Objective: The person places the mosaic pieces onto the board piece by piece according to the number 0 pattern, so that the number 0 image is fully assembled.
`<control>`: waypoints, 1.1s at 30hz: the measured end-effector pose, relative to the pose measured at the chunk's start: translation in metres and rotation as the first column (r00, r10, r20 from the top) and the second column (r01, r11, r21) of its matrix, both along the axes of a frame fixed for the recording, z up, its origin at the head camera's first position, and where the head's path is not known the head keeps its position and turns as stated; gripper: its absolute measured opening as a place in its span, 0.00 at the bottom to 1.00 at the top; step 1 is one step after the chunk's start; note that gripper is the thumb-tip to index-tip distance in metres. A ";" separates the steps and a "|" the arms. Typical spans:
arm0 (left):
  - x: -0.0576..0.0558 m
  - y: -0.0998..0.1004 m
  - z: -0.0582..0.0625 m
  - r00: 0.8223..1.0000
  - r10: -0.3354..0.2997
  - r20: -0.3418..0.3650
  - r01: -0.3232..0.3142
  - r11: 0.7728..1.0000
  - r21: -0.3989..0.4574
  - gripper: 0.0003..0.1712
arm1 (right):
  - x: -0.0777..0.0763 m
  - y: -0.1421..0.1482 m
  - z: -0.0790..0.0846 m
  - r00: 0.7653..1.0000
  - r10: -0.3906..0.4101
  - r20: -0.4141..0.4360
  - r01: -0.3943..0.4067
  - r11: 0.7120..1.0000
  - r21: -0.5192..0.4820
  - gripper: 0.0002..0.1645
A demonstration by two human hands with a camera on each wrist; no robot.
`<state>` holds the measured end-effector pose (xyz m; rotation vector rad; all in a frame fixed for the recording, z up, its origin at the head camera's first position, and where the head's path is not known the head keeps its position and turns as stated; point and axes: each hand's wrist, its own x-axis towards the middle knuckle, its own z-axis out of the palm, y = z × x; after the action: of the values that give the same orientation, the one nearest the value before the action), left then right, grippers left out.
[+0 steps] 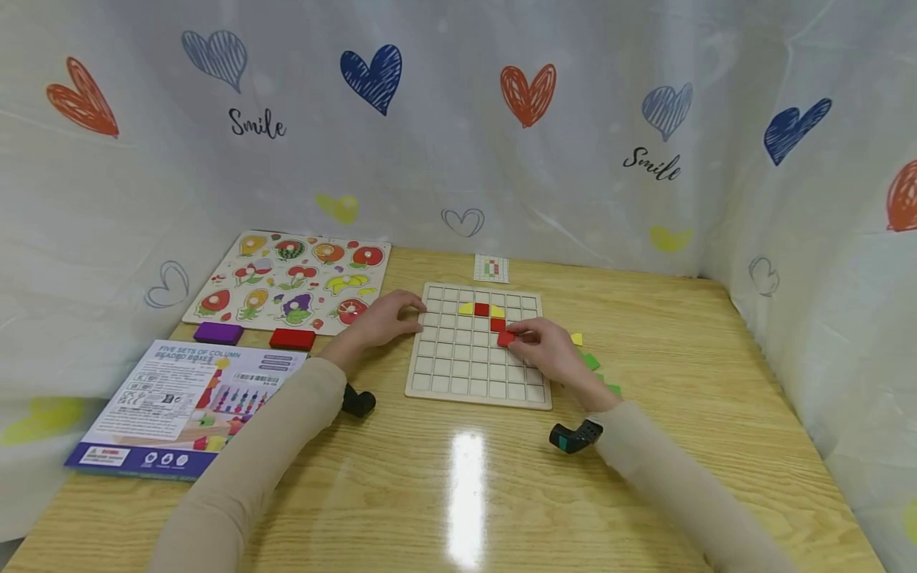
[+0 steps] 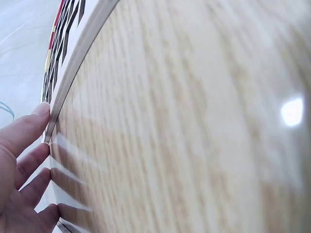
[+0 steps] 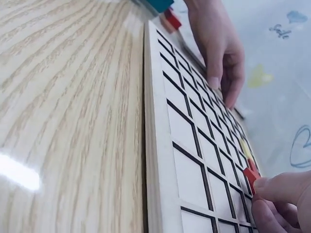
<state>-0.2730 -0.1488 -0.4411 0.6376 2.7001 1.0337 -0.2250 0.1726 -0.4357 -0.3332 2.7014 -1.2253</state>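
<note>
A wooden grid board (image 1: pixel 451 372) lies flat on the table. Near its top, two yellow quarter-round pieces flank a red square (image 1: pixel 482 309), and another red square (image 1: pixel 497 325) sits diagonally below to the right. My right hand (image 1: pixel 548 348) pinches a red square tile (image 3: pixel 250 179) between thumb and fingers, over a cell just below that one; whether the tile is seated cannot be told. At the board's left edge rests my left hand (image 1: pixel 384 320), its thumb and fingertips (image 2: pixel 43 109) touching the rim with relaxed fingers.
A small pattern card (image 1: pixel 491 268) lies behind the board. Green pieces (image 1: pixel 591 361) and a yellow piece (image 1: pixel 576 339) lie partly behind my right hand. On the left are a fruit puzzle (image 1: pixel 308 274), purple block (image 1: pixel 218 333), red block (image 1: pixel 292 339) and boxed set (image 1: pixel 172 398).
</note>
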 end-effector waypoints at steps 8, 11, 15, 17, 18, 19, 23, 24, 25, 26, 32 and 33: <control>0.001 0.001 0.000 1.000 -0.006 0.007 0.006 1.000 -0.004 0.19 | -0.005 -0.008 0.000 1.000 0.022 0.006 -0.022 1.000 0.010 0.18; 0.001 0.001 0.000 1.000 0.005 0.017 -0.005 1.000 -0.008 0.18 | -0.006 -0.009 -0.002 0.999 0.044 -0.017 -0.043 0.999 0.032 0.17; 0.000 0.001 0.001 1.000 0.011 0.017 -0.011 1.000 -0.012 0.18 | -0.008 -0.009 -0.004 0.994 0.079 -0.074 -0.074 0.995 0.068 0.17; 0.000 0.001 0.001 1.000 0.006 0.011 -0.006 1.000 -0.013 0.18 | -0.009 -0.010 -0.005 0.992 0.085 -0.096 -0.078 0.994 0.081 0.16; 0.001 0.001 0.001 1.000 0.004 0.009 -0.004 1.000 -0.013 0.18 | -0.009 -0.010 -0.006 0.991 0.088 -0.104 -0.079 0.993 0.085 0.16; 0.001 0.001 0.001 1.000 0.001 0.006 -0.001 1.000 -0.012 0.18 | -0.009 -0.010 -0.006 0.990 0.089 -0.110 -0.079 0.993 0.089 0.16; 0.001 0.001 0.002 1.000 -0.001 0.003 0.001 1.000 -0.009 0.18 | -0.009 -0.010 -0.007 0.985 0.104 -0.141 -0.089 0.990 0.106 0.16; 0.002 0.001 0.003 1.000 -0.001 0.003 0.001 1.000 -0.008 0.18 | -0.009 -0.010 -0.007 0.984 0.105 -0.147 -0.089 0.990 0.110 0.16; 0.002 0.001 0.003 1.000 -0.002 0.000 0.002 1.000 -0.009 0.18 | -0.008 -0.011 -0.007 0.982 0.108 -0.154 -0.091 0.989 0.113 0.16; 0.002 0.001 0.003 1.000 -0.002 0.000 0.002 1.000 -0.010 0.18 | -0.008 -0.011 -0.007 0.981 0.111 -0.162 -0.093 0.989 0.117 0.16; 0.002 0.002 0.004 1.000 0.002 0.001 -0.002 1.000 -0.019 0.18 | -0.008 -0.011 -0.007 0.980 0.108 -0.168 -0.088 0.989 0.121 0.16; 0.001 0.002 0.004 1.000 0.003 0.001 -0.003 1.000 -0.018 0.18 | -0.009 -0.011 -0.008 0.980 0.107 -0.168 -0.087 0.989 0.122 0.15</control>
<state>-0.2716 -0.1466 -0.4373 0.6300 2.7066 1.0086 -0.2335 0.1617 -0.4434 -0.5750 2.8478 -1.0551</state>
